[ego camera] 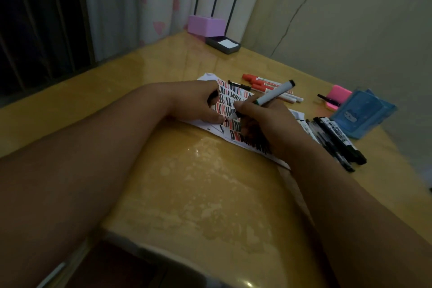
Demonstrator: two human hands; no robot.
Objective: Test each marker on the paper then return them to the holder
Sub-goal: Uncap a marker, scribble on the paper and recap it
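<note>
A white paper [236, 100] covered in rows of red and black strokes lies on the yellow table. My right hand [264, 119] grips a white marker with a black end [278, 92], its tip touching the paper. My left hand [198, 100] rests on the paper's left side, fingers curled round a small dark object that looks like a cap [214, 96]. Red-capped markers [264, 84] lie beyond the paper. Several black markers [336, 140] lie to the right. A blue translucent holder [364, 112] lies on its side at the far right.
A pink block [337, 97] with a black pen sits beside the holder. A purple box [207, 25] and a dark tray with white notes [223, 44] stand at the table's far corner. Curtain and wall lie behind; the table's front edge [175, 248] is near me.
</note>
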